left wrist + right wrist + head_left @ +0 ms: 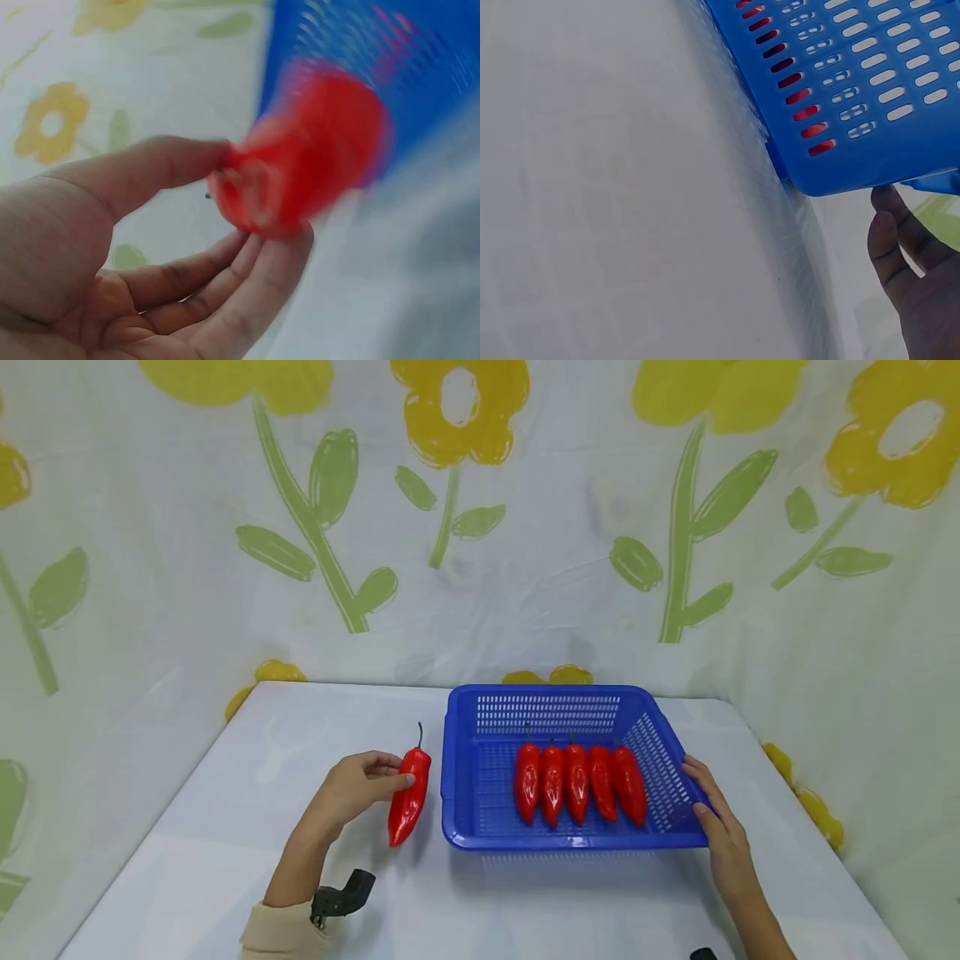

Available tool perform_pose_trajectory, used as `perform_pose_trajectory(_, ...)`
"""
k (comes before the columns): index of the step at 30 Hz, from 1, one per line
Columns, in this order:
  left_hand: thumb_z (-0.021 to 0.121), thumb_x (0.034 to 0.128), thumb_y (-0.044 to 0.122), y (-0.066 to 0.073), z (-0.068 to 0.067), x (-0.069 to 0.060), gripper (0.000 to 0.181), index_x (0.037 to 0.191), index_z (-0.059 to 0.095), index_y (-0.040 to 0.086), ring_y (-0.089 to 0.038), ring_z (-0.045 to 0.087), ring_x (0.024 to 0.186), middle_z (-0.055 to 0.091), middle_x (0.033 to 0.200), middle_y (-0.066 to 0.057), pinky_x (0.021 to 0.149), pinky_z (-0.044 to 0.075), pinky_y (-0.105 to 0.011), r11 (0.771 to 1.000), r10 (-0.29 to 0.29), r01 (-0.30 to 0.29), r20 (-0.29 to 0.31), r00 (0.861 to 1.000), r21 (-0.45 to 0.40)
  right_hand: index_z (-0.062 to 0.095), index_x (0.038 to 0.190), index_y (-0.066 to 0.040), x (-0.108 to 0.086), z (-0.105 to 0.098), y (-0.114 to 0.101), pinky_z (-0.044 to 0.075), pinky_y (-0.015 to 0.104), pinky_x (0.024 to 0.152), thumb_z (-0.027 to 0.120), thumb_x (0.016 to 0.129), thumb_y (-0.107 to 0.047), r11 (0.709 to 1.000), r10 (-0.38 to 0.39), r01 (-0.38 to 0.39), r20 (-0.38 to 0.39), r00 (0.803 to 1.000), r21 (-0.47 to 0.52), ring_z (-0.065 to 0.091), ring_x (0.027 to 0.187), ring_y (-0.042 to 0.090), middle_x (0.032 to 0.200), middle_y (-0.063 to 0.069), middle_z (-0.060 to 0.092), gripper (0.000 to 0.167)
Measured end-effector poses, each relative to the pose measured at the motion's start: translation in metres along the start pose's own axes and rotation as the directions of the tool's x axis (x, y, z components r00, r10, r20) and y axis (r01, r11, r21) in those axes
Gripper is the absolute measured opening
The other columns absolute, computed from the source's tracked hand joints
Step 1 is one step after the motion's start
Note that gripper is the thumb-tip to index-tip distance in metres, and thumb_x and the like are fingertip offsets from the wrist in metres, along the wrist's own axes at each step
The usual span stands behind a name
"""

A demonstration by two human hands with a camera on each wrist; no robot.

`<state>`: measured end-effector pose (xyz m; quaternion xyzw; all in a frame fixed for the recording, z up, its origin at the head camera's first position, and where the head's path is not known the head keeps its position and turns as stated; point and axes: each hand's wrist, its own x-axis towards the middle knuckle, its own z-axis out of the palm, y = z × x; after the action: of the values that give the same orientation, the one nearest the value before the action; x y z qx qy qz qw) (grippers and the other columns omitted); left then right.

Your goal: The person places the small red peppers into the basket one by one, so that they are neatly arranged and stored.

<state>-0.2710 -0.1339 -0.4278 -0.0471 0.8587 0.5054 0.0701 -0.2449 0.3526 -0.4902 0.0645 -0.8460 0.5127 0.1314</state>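
In the head view my left hand (360, 789) pinches a long red pepper (408, 797) between thumb and fingers, its thin dark stem pointing up. The pepper is just left of a blue plastic basket (555, 842). The left wrist view shows the same pepper (322, 142) blurred, end-on, in the fingertips. My right hand (720, 827) grips the basket's right rim near the front corner. From the right wrist, the fingers of that hand (922, 270) meet the edge of the slotted basket (900, 150). Inside, several red peppers (576, 785) lie side by side, stems towards the back.
A white table (225, 827) carries the basket, with a shadow below its front edge. Behind and beside the table hangs a white cloth (525, 602) printed with yellow flowers. A black wrist mount (345, 895) sticks out from the left sleeve.
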Motion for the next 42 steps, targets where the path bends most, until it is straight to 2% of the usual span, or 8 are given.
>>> perform_pose_trajectory(4, 0.074, 0.0904, 0.029, 0.005, -0.004, -0.001, 0.049, 0.125, 0.062, -0.002, -0.022, 0.069, 0.092, 0.068, 0.111, -0.012, 0.094, 0.054, -0.049, 0.984, 0.018, -0.010, 0.045, 0.999, -0.178, 0.035, 0.157, -0.024, -0.001, 0.001, 0.001, 0.014, 0.029, 0.117, 0.031, 0.110, -0.030, 1.000, 0.024, -0.024, -0.006, 1.000, -0.006, 0.015, 0.147, 0.001, 0.163, -0.010, 0.024, 0.048)
perform_pose_trajectory(8, 0.074, 0.0910, 0.029, 0.011, -0.003, -0.004, 0.052, 0.129, 0.060, -0.003, -0.022, 0.068, 0.094, 0.066, 0.113, -0.013, 0.094, 0.055, -0.046, 0.975, 0.032, -0.028, 0.014, 0.999, -0.221, 0.036, 0.156, -0.023, -0.001, 0.001, 0.002, 0.015, 0.023, 0.114, 0.031, 0.110, -0.030, 1.000, 0.019, -0.019, -0.009, 1.000, 0.005, 0.015, 0.147, 0.001, 0.163, -0.009, 0.025, 0.047)
perform_pose_trajectory(15, 0.076, 0.0896, 0.031, 0.021, 0.004, -0.005, 0.051, 0.128, 0.061, 0.000, -0.025, 0.067, 0.098, 0.065, 0.114, -0.015, 0.092, 0.056, -0.047, 0.979, 0.041, -0.051, -0.055, 0.998, -0.196, 0.036, 0.156, -0.022, 0.001, 0.002, 0.000, 0.014, 0.029, 0.118, 0.032, 0.110, -0.028, 1.000, 0.002, -0.002, -0.001, 1.000, 0.028, 0.015, 0.148, 0.002, 0.163, -0.007, 0.024, 0.047)
perform_pose_trajectory(19, 0.076, 0.0897, 0.030, 0.029, 0.005, 0.002, 0.052, 0.130, 0.060, 0.001, -0.027, 0.067, 0.102, 0.064, 0.117, -0.016, 0.091, 0.056, -0.042, 0.973, 0.059, -0.067, -0.043, 0.997, -0.219, 0.037, 0.156, -0.022, 0.000, 0.002, -0.003, 0.015, 0.026, 0.117, 0.031, 0.110, -0.028, 1.000, -0.003, 0.003, -0.006, 1.000, 0.025, 0.016, 0.148, 0.004, 0.163, -0.007, 0.024, 0.046)
perform_pose_trajectory(26, 0.077, 0.0886, 0.029, 0.050, 0.006, 0.012, 0.055, 0.132, 0.059, 0.001, -0.026, 0.067, 0.106, 0.064, 0.119, -0.016, 0.090, 0.057, -0.039, 0.971, 0.078, -0.071, 0.024, 0.997, -0.230, 0.036, 0.156, -0.022, -0.001, 0.001, -0.003, 0.011, 0.057, 0.119, 0.032, 0.109, -0.028, 0.999, 0.007, -0.007, -0.009, 1.000, 0.039, 0.015, 0.149, 0.006, 0.164, -0.007, 0.024, 0.047)
perform_pose_trajectory(28, 0.077, 0.0884, 0.029, 0.057, 0.008, 0.014, 0.054, 0.131, 0.060, 0.001, -0.025, 0.068, 0.104, 0.065, 0.118, -0.015, 0.091, 0.056, -0.039, 0.974, 0.080, -0.069, 0.039, 0.996, -0.216, 0.037, 0.156, -0.021, -0.001, 0.001, -0.002, 0.011, 0.058, 0.119, 0.032, 0.109, -0.028, 0.999, 0.006, -0.005, -0.009, 1.000, 0.045, 0.015, 0.149, 0.006, 0.164, -0.007, 0.024, 0.047)
perform_pose_trajectory(35, 0.077, 0.0890, 0.026, 0.075, 0.019, 0.024, 0.049, 0.127, 0.061, -0.001, -0.026, 0.070, 0.099, 0.066, 0.117, -0.017, 0.088, 0.057, -0.037, 0.971, 0.103, -0.083, 0.077, 0.992, -0.226, 0.038, 0.155, -0.019, 0.001, 0.000, 0.001, 0.012, 0.041, 0.121, 0.032, 0.109, -0.025, 0.999, -0.031, 0.031, -0.012, 0.999, 0.042, 0.016, 0.149, 0.006, 0.163, -0.005, 0.025, 0.046)
perform_pose_trajectory(42, 0.078, 0.0885, 0.023, 0.086, 0.024, 0.034, 0.047, 0.126, 0.060, 0.000, -0.026, 0.070, 0.099, 0.066, 0.116, -0.017, 0.086, 0.058, -0.036, 0.985, 0.083, -0.067, 0.095, 0.992, -0.159, 0.038, 0.155, -0.022, 0.000, 0.001, 0.001, 0.011, 0.068, 0.115, 0.033, 0.109, -0.029, 0.999, -0.003, 0.004, -0.015, 1.000, 0.054, 0.015, 0.149, 0.004, 0.163, -0.007, 0.024, 0.047)
